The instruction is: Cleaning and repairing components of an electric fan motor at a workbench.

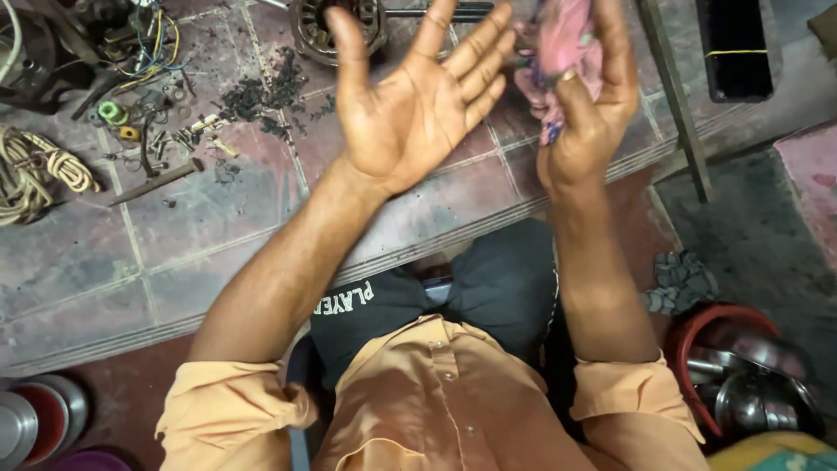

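Note:
My left hand (417,105) is raised palm up with its fingers spread, and nothing lies in it. My right hand (586,113) is closed around a crumpled pink cloth (562,48) with dark patches, held just to the right of the left fingertips. Both forearms reach out over a tiled stone step (218,218). Beyond the left fingers a round metal motor part (318,26) lies on the tiles.
Coiled rope (35,166), coloured wires (153,48), small metal bits and a dark pile of debris (261,96) litter the tiles at left. A metal leg (676,105) stands at right. A red tub of steel vessels (741,384) sits at lower right, more vessels (39,419) at lower left.

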